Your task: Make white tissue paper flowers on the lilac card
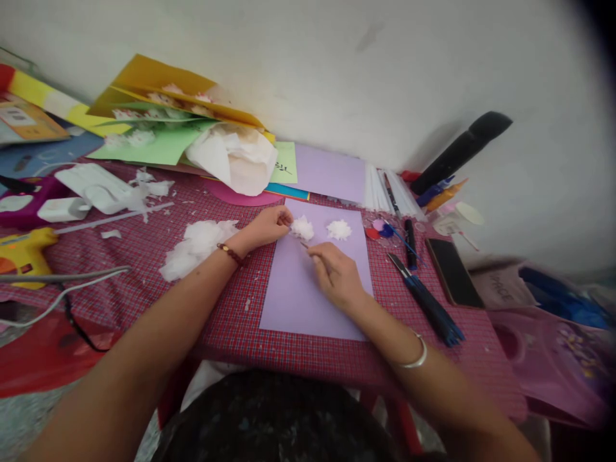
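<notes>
A sheet of light purple paper (308, 295) lies on the table in front of me. Near its top are two white tissue-paper tufts, a left tuft (302, 228) and a right tuft (339, 230). At the left tuft's edge is my left hand (269, 226), fingers curled in a pinch; whatever they hold is hidden. Just below that tuft, my right hand (339, 276) pinches a thin stick-like tool (305, 245), its tip pointing toward the tuft. A pile of white tissue pieces (197, 247) sits left of the sheet, beside my left forearm.
A yellow glue gun (29, 256) and a white charger (96, 186) are at left, with cords. Folded coloured papers (163, 122) lean against the wall. At right are a craft knife (399, 264), a blue-black bundle (430, 308), a phone (453, 273) and several white sticks (375, 189).
</notes>
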Action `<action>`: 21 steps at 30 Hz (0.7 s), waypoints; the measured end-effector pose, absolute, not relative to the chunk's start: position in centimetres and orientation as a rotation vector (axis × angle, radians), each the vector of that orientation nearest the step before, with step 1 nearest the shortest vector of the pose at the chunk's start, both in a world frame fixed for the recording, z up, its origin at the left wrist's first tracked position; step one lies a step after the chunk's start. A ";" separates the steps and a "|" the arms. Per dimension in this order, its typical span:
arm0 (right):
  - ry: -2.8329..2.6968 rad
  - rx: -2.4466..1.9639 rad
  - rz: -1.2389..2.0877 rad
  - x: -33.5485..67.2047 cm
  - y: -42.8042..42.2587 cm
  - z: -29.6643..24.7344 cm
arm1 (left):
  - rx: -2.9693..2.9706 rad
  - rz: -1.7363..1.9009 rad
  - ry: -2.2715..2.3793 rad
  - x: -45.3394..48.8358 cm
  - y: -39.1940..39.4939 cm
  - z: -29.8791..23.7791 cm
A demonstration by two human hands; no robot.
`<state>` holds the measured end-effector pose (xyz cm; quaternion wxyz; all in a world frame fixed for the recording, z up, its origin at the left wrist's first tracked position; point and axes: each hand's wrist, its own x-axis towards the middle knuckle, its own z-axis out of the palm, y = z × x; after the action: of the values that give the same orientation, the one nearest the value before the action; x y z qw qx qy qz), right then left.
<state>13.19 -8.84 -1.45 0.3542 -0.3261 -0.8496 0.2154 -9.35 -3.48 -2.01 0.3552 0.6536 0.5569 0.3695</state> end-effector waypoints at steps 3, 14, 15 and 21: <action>-1.832 -0.923 1.007 13.2 -8.2 -1.7 | 1.483 0.983 1.277 -11.1 -4.1 -0.3; -1.460 -1.011 1.512 13.5 -6.8 -2.6 | 1.620 0.742 1.798 -21.3 -7.9 3.8; -1.467 -1.014 1.507 13.5 -6.9 -2.5 | 1.641 0.659 1.845 -21.3 -7.7 3.6; -1.489 -0.997 1.520 13.4 -6.8 -2.3 | 1.762 0.552 1.542 -18.5 -7.3 3.2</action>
<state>13.39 -6.76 -2.30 0.3858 -0.3913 -0.5847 0.5968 -18.50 -7.27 3.16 0.3598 0.6834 0.5982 0.2139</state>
